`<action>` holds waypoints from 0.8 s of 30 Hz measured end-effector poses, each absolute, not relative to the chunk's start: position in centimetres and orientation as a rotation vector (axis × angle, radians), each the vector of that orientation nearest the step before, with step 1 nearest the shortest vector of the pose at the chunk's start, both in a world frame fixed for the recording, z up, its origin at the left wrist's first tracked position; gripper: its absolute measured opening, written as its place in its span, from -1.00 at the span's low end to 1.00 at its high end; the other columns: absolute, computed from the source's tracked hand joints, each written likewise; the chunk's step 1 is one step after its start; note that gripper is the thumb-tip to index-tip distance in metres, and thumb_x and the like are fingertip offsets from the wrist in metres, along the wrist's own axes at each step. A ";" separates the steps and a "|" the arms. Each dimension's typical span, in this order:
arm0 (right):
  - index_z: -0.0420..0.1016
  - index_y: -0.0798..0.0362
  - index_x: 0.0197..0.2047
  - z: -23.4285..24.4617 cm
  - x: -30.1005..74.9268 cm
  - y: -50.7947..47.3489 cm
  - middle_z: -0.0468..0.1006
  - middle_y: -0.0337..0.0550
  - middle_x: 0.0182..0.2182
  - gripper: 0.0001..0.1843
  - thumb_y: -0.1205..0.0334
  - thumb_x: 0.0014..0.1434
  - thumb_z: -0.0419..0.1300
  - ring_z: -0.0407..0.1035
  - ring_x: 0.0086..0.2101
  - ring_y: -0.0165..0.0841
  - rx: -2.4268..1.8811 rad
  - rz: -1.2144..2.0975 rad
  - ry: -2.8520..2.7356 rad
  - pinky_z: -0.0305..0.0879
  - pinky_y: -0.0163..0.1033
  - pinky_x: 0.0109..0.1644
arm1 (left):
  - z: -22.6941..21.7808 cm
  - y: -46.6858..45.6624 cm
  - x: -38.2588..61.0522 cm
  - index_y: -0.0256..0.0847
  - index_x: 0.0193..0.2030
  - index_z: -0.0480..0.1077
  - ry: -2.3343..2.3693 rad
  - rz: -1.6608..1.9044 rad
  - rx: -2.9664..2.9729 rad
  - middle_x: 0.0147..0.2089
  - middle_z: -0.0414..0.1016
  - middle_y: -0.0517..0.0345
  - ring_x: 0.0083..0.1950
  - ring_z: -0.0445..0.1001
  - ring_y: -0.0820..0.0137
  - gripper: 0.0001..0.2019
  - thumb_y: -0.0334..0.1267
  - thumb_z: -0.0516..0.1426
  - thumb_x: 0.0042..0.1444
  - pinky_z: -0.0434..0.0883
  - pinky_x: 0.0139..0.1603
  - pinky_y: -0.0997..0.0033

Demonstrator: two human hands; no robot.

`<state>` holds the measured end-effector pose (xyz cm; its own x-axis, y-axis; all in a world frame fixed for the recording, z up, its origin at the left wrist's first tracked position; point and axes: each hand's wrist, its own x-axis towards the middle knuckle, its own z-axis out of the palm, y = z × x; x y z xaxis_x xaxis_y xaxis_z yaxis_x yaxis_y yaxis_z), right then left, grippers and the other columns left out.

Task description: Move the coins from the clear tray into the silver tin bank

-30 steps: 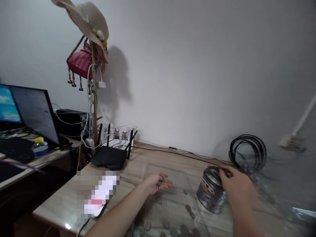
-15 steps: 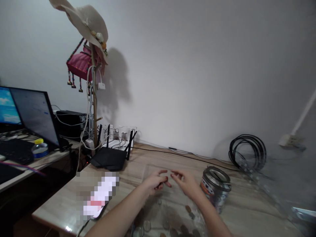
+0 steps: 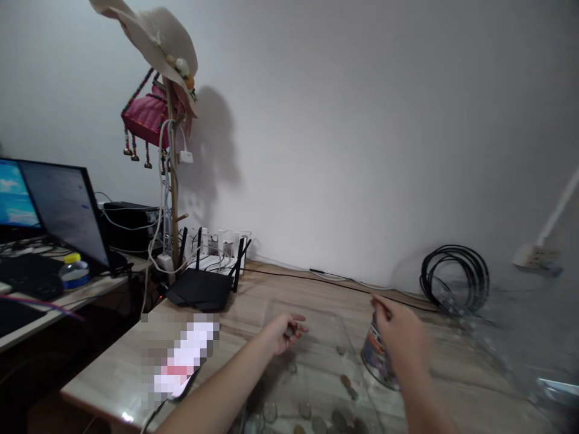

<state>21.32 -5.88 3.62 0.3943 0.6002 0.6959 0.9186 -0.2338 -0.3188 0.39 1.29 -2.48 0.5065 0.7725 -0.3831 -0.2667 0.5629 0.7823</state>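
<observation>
- Can (image 3: 376,358): metal cylinder, printed label; upright on wood-grained counter (image 3: 104,371), partly behind right hand.
- Right hand (image 3: 404,331): at can top; grip blurred, closure cannot be determined.
- Left hand (image 3: 284,337): grip loosely curled around coin (image 3: 289,331).
- Loose coins (image 3: 270,412): flat discs, silvery and brownish, beside can.

Half a second after nearing the left hand (image 3: 287,333), the right hand (image 3: 404,337) is now reaching over the tin (image 3: 376,358), hiding its lid; the left fingers (image 3: 298,317) are curling more than a second ago.
</observation>
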 end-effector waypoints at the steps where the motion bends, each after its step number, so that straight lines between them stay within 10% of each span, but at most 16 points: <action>1: 0.53 -0.04 -0.27 4.1 22.6 -6.3 0.53 -0.03 -0.42 -0.63 0.10 0.04 -0.06 0.34 -0.47 -0.27 -2.051 -0.610 -1.204 0.11 -0.25 -0.47 | -2.6 1.4 0.4 -0.44 -0.12 0.24 0.788 0.703 0.696 -0.49 0.42 0.03 -0.66 0.23 0.61 -0.64 -0.56 -0.09 -0.11 0.09 -0.66 0.67; 17: 0.57 -0.03 -0.34 4.2 25.2 -6.7 0.52 0.02 -0.49 -0.66 0.12 0.00 -0.01 0.34 -0.44 -0.17 -2.313 -0.583 -1.163 0.06 -0.14 -0.39 | -2.0 1.2 0.2 -0.43 -0.11 0.18 0.695 0.653 0.583 -0.32 0.42 -0.21 -0.38 0.48 0.33 -0.70 -0.25 -0.16 0.13 0.34 -0.40 0.48; 24: 0.51 0.10 -0.29 3.4 21.4 -5.3 0.51 0.00 -0.35 -0.64 0.14 0.02 -0.04 0.31 -0.34 -0.24 -1.709 -0.507 -1.511 0.18 -0.18 -0.26 | -2.8 1.6 -0.4 -0.45 0.01 0.09 0.525 0.523 0.624 -0.20 0.37 -0.30 -0.23 0.46 0.22 -0.54 -0.08 -0.17 0.13 0.31 -0.25 0.37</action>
<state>21.38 -5.27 3.37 0.2125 0.6441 0.7348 0.9570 0.0148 -0.2898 -0.35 1.64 -2.80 0.7462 0.5967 -0.2952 -0.2939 0.6932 0.6581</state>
